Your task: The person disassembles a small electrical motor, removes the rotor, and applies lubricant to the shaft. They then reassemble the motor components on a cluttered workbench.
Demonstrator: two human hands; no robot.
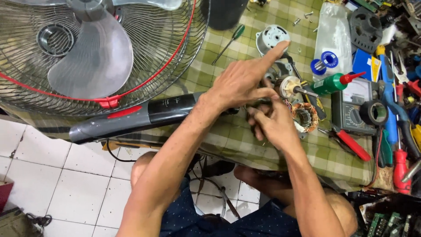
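Motor rotor [290,86]: on table [228,136], touched by left hand [241,83], forefinger extended.
Right hand [274,123]: fingers curled around dark part.
Oil bottle [335,82]: green, capped.

Under my left hand [239,83] and my right hand [274,123] lies a matt woven checked cloth [228,136]; the stator [304,116] I touch shows glossy copper wire on dull steel; the rotor [289,86] is bare metal; the motor cover [272,37] is dull grey cast metal; the fan guard [175,57] is thin shiny wire; the blade [94,61] is smooth translucent plastic; the fan neck [136,116] is glossy plastic.
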